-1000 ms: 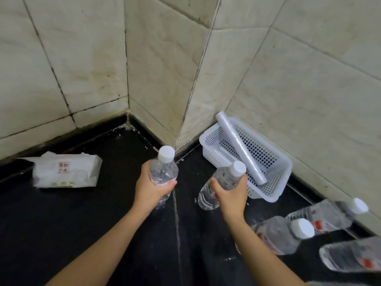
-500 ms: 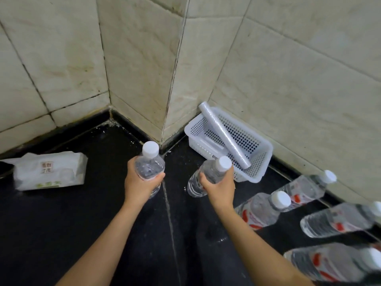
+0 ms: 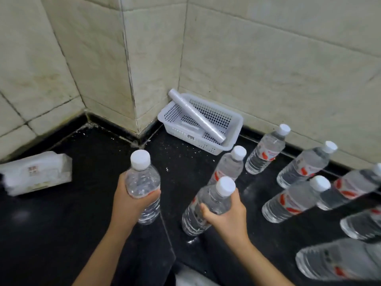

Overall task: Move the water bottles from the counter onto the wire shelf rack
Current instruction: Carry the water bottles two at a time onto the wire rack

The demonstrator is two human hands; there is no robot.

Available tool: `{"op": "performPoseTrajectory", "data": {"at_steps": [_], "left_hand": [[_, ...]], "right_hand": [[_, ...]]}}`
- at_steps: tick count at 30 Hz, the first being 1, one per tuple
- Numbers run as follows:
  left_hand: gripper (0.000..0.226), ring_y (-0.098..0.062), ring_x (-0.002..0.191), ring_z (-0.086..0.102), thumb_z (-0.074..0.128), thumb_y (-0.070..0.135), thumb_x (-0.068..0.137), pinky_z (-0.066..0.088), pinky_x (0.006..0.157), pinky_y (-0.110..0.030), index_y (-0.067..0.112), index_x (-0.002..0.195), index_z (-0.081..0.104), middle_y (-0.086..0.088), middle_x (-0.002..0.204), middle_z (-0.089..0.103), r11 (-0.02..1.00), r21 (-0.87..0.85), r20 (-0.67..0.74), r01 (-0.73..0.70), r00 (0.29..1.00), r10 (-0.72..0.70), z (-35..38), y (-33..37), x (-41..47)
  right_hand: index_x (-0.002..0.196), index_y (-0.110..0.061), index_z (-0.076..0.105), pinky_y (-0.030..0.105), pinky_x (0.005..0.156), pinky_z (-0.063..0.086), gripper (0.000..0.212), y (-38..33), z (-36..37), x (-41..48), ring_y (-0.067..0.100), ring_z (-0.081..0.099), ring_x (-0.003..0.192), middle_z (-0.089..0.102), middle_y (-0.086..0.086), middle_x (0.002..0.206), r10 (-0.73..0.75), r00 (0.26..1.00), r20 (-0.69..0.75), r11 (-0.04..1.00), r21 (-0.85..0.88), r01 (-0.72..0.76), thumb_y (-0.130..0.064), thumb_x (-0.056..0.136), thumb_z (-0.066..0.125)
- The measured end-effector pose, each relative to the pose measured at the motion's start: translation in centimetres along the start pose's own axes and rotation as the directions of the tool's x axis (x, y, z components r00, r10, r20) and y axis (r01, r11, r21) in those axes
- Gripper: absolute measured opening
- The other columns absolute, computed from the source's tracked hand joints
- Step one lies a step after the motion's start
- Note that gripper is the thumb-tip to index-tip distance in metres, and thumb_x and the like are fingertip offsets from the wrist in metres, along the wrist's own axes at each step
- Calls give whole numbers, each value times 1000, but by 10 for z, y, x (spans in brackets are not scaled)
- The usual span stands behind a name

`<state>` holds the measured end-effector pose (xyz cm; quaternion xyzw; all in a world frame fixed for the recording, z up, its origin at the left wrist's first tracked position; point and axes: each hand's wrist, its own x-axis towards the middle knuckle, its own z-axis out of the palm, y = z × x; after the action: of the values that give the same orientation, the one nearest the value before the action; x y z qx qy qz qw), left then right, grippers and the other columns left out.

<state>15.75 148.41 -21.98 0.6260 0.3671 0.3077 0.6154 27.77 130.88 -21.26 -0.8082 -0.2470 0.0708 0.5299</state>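
My left hand [image 3: 128, 200] grips a clear water bottle with a white cap [image 3: 142, 178], held upright above the black counter [image 3: 61, 223]. My right hand [image 3: 227, 217] grips a second clear bottle [image 3: 208, 203], tilted with its cap toward the upper right. Several more capped bottles with red labels stand on the counter to the right, among them one [image 3: 228, 168] just behind my right hand and another [image 3: 266, 150] near the wall. The wire shelf rack is not in view.
A white perforated plastic basket [image 3: 235, 129] sits in the tiled corner with a wrapped roll [image 3: 195, 116] lying across it. A white tissue pack [image 3: 37, 174] lies at the left on the counter. Tiled walls [image 3: 268, 58] close the back and right.
Both hands hold the same bottles and have drawn back from the corner. The view has swung right, bringing more standing bottles into sight; the basket and tissue pack have shifted left in frame.
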Motion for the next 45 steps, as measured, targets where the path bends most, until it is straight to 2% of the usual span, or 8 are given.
{"op": "performPoseTrajectory", "data": {"at_steps": [4, 11, 15, 22, 27, 33, 39, 45], "left_hand": [[66, -16, 90, 61, 78, 14, 46, 47, 81, -34, 30, 103, 48, 3, 98, 62, 1000, 16, 124, -2, 992, 0, 37, 9, -41], [62, -11, 83, 62, 83, -1, 52, 49, 76, -25, 27, 97, 50, 4, 93, 64, 995, -19, 428, -102, 898, 101, 149, 15, -160], [59, -14, 84, 62, 76, 13, 45, 48, 77, -28, 24, 98, 51, -2, 95, 64, 994, -49, 629, -98, 770, 107, 204, 16, -234], [59, -18, 88, 65, 78, 18, 45, 51, 79, -32, 26, 99, 54, -6, 98, 67, 990, -53, 832, -130, 543, 116, 287, 31, -322], [59, -16, 91, 65, 80, 21, 44, 49, 80, -32, 33, 96, 53, 0, 99, 67, 981, -72, 895, -181, 421, 143, 350, 41, -353], [54, -21, 87, 65, 77, 18, 45, 50, 78, -34, 28, 93, 54, -2, 94, 67, 981, -94, 937, -172, 319, 145, 447, 36, -387], [61, -22, 82, 65, 75, 39, 33, 51, 78, -40, 27, 89, 54, -3, 90, 68, 994, -75, 968, -81, 234, 92, 545, 33, -437], [56, -18, 79, 66, 79, 27, 41, 50, 72, -33, 24, 91, 54, -4, 89, 68, 997, -7, 998, -76, 61, 11, 619, 24, -486]], "right_hand": [[89, -46, 48, 12, 72, 43, 49, 13, -47, -35, -1, 57, 80, 60, -23, 84, -34, 997, -72, 999, -34, 31, -32, 50, 75], [103, -30, 54, 18, 73, 40, 54, 54, -186, -140, 12, 59, 87, 60, -13, 89, 24, 953, -301, 986, -152, -72, -27, 56, 80], [101, -33, 52, 19, 70, 38, 52, 73, -261, -205, 4, 54, 79, 55, -22, 83, 93, 894, -439, 959, -202, -199, -40, 54, 70], [99, -33, 49, 25, 70, 38, 49, 91, -371, -284, 11, 54, 78, 50, -25, 77, 154, 749, -644, 913, -197, -357, -26, 60, 78], [83, -47, 40, 16, 62, 37, 50, 103, -437, -316, 5, 52, 75, 50, -29, 75, 147, 632, -761, 909, -149, -391, -24, 61, 79], [79, -44, 41, 25, 63, 38, 47, 132, -516, -329, 12, 56, 76, 53, -25, 75, 169, 491, -855, 865, -110, -489, -25, 60, 79], [99, -24, 51, 38, 76, 50, 47, 163, -596, -339, 24, 61, 89, 63, -1, 90, 275, 379, -883, 766, -37, -642, -25, 61, 79], [107, -19, 51, 40, 82, 50, 53, 191, -641, -367, 22, 61, 95, 64, 2, 100, 334, 227, -915, 707, 84, -702, -19, 62, 81]]}}
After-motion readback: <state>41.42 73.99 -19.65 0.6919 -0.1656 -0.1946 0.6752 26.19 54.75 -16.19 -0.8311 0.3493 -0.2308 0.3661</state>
